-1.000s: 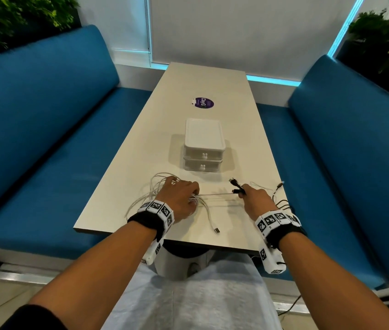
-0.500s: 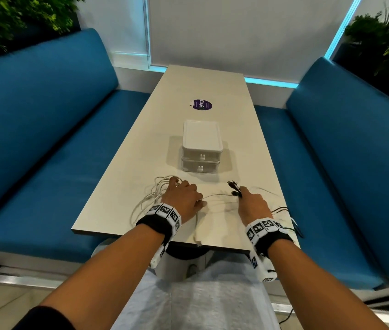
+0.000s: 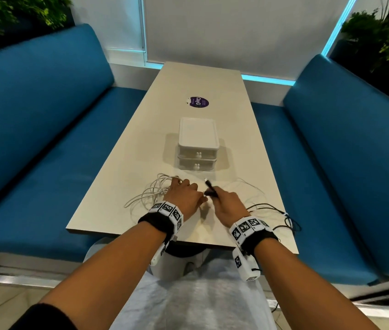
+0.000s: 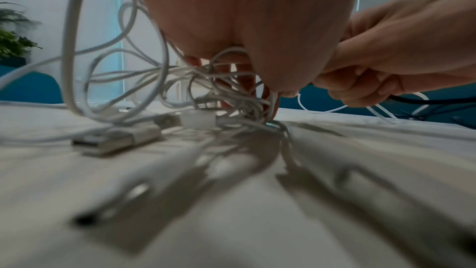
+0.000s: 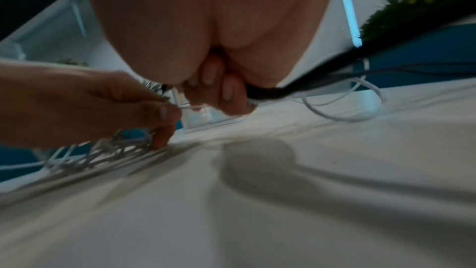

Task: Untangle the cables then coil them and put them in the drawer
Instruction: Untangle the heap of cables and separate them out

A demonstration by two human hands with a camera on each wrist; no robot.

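Observation:
A tangle of white cables (image 3: pixel 153 193) lies on the table (image 3: pixel 126 163) near its front edge. My left hand (image 3: pixel 188 195) rests on the tangle, its fingers curled down into the loops (image 4: pixel 144 72). In the right wrist view its thumb and forefinger (image 5: pixel 165 113) pinch a thin white strand. Close beside it, my right hand (image 3: pixel 224 202) grips the black cable (image 5: pixel 309 80), and the black plug (image 3: pixel 210 188) sticks out past its knuckles. The rest of the black cable (image 3: pixel 274 208) trails to the table's right edge. A white USB plug (image 4: pixel 113 140) lies flat under my left wrist.
A white two-drawer unit (image 3: pixel 198 144) stands in the middle of the table just beyond my hands, both drawers closed. A purple sticker (image 3: pixel 197 101) lies farther back. Blue bench seats (image 3: pixel 46 163) run along both sides. A thin white loop (image 3: pixel 253 189) lies right of my right hand.
My right hand has moved left with the black plug until it nearly touches my left hand. The left hand has stayed on the white tangle.

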